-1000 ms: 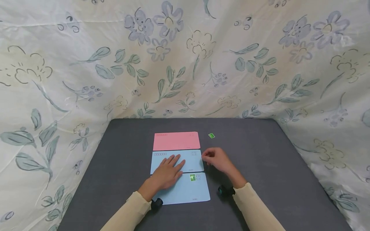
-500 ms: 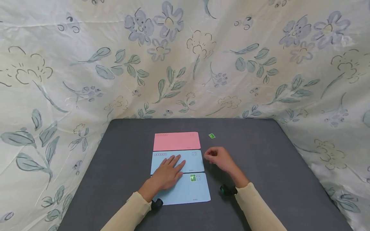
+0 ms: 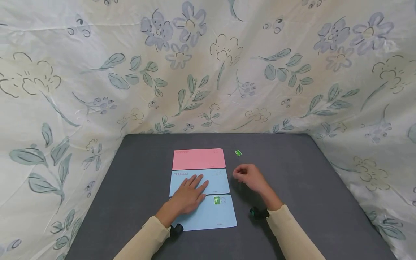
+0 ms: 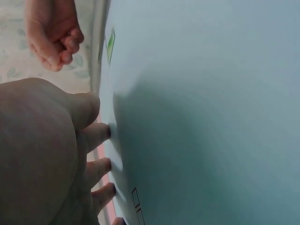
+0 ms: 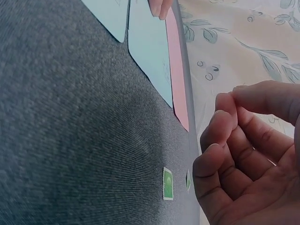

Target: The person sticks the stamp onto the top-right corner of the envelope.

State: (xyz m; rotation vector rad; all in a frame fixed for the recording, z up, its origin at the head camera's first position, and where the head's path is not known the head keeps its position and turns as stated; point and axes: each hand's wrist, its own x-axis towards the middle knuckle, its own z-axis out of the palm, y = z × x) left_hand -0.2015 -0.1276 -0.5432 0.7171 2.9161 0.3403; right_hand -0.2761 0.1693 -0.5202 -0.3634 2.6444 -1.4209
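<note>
My left hand [image 3: 189, 195] lies spread over the middle blue envelope [image 3: 212, 186], its wrist above the near blue envelope [image 3: 211, 216]. A green stamp [image 3: 217, 200] sits near the right end of that near envelope, beside its printed boxes. To the right of the envelopes, my right hand [image 3: 249, 177] hovers over the dark table. Its thumb and index fingertip meet in the right wrist view, the other fingers curl, and nothing shows between them. A loose green stamp [image 5: 168, 183] lies below this hand; the hand hides it in the head view.
A pink envelope [image 3: 199, 159] lies at the far end of the row. Another loose green stamp [image 3: 238, 153] rests to its right on the dark table [image 3: 308, 202]. Flower-patterned cloth [image 3: 208, 72] hangs behind and at both sides.
My right hand has drawn away from the middle envelope's right edge, moving right and slightly away from me. My left hand has stayed in place.
</note>
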